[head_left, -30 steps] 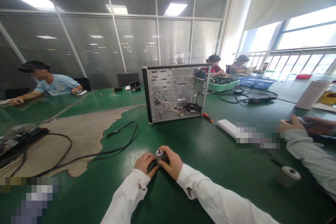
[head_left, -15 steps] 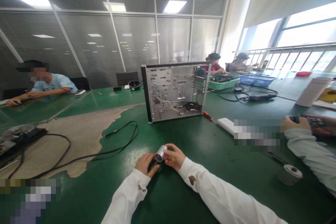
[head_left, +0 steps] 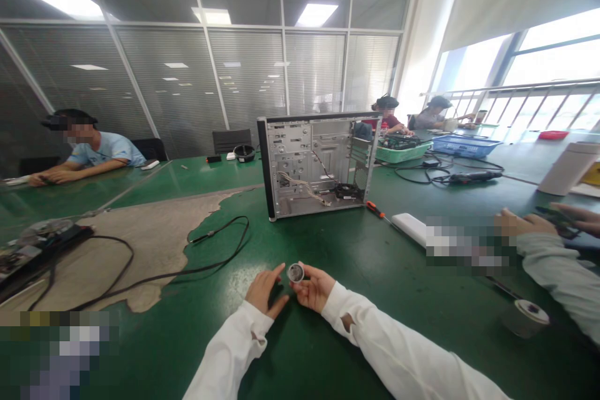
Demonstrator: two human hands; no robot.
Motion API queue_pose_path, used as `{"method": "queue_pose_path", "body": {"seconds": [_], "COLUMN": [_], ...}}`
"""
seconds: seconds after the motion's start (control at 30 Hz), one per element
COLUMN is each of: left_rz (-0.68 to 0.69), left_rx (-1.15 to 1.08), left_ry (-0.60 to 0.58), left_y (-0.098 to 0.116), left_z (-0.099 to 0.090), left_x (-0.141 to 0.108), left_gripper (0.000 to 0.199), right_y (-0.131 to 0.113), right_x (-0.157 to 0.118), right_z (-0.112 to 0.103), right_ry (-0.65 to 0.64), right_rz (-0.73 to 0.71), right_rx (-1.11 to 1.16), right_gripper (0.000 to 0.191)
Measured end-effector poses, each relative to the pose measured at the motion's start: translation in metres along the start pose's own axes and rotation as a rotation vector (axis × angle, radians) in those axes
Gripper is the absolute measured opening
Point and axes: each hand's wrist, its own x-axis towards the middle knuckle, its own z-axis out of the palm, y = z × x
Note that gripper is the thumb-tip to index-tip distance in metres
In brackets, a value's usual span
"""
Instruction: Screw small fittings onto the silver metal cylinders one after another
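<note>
My right hand (head_left: 317,287) is closed round a small silver cylinder (head_left: 295,272), its round end with a mottled grey face turned toward me. Just left of it, my left hand (head_left: 265,290) is open, thumb and fingers spread, and it seems to hold nothing. Both hands are low over the green table (head_left: 300,350). Beyond them stands an open computer case (head_left: 323,165), its side panel off, with loose cables and a black fan inside.
An orange-handled screwdriver (head_left: 375,209) lies right of the case, near a white slab-shaped object (head_left: 409,229). A black cable (head_left: 164,276) crosses the torn covering (head_left: 154,225) at left. A round tin (head_left: 527,317) is at right, below a co-worker's hands (head_left: 525,225).
The cylinder has turned so its round end points at me. My left hand has come off it and opened beside it; my right hand keeps hold. The view has shifted slightly.
</note>
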Motion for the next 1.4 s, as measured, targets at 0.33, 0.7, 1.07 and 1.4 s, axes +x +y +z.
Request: {"method": "queue_pose_path", "body": {"seconds": [0.33, 0.7, 1.07, 1.4], "left_rz": [-0.075, -0.082, -0.033, 0.184], "left_rx": [0.018, 0.035, 0.015, 0.151], "left_ry": [-0.025, -0.044, 0.019, 0.136], "left_y": [-0.002, -0.004, -0.003, 0.019], "left_z": [0.004, 0.005, 0.007, -0.005], "left_x": [-0.002, -0.003, -0.004, 0.003], "left_gripper": [0.059, 0.061, 0.060, 0.053], "right_y": [0.000, 0.002, 0.001, 0.013], "right_x": [-0.003, -0.004, -0.005, 0.003], "right_z": [-0.001, -0.001, 0.001, 0.003], "right_ry": [-0.022, 0.003, 0.011, 0.031], "right_rz": [-0.033, -0.101, -0.102, -0.288], "right_rx": [0.035, 0.102, 0.117, -0.095], "right_gripper": [0.033, 0.037, 0.033, 0.026]}}
